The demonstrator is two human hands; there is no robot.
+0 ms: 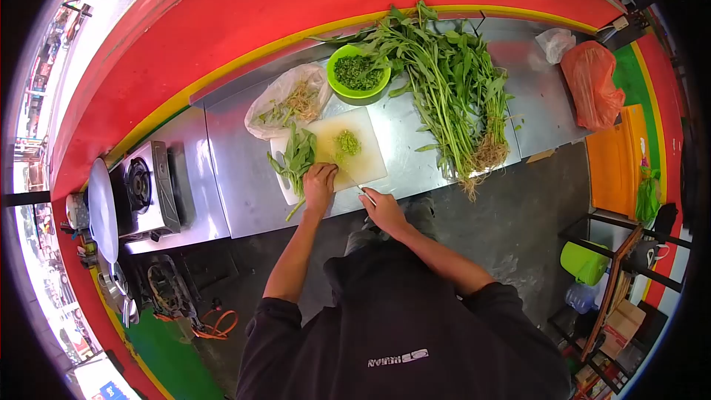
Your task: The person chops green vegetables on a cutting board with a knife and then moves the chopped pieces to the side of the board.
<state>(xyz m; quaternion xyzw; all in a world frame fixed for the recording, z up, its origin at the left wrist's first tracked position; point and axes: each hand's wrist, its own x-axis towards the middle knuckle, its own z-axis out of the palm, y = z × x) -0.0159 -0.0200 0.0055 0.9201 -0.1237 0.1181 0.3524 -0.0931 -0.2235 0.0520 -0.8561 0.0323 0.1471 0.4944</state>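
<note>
Left hand [320, 187] at near edge of white cutting board [368, 133], grip curled onto leafy stalks [298, 152] across the board's left side; right hand [383, 209] with grip wrapped round handle of knife [362, 189]. Bare steel surface [248, 178] open leftward to gas stove [150, 187] and rightward (a narrower gap) to rooted bundle of greens [448, 89]. Hidden or faint: left fingertips; blade, a thin sliver; contents of plastic bag [268, 117], blurred.

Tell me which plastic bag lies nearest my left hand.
The translucent plastic bag with stringy roots, left of the lime-green bowl. The crumpled white plastic bag and the orange-red plastic bag sit far to the right.
</note>
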